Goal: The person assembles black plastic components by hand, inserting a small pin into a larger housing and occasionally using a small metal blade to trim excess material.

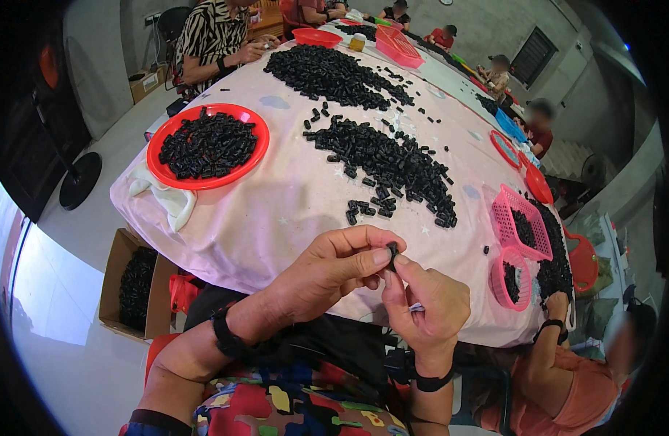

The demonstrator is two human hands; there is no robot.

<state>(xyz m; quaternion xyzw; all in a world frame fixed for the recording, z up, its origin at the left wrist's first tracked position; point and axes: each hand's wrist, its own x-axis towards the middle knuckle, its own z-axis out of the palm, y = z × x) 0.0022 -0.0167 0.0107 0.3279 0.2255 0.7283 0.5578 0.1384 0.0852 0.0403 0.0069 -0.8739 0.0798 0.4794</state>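
My left hand (342, 258) and my right hand (430, 296) meet just over the near edge of the table. Between their fingertips they pinch a small black plastic piece (392, 251); its exact kind is too small to make out. A bit of something pale (416, 307) shows under my right fingers, mostly hidden. Beyond my hands, a loose heap of short black cylindrical pieces (392, 163) lies on the pink cloth (254, 218). To the left, a red round tray (260, 149) is filled with similar black pieces.
A larger black heap (320, 73) spreads farther back. At right are a pink basket (505, 218), a round pink basket (503, 291) and a co-worker's arm (556, 312). A cardboard box (111, 291) of black pieces stands lower left. Other people sit around the table.
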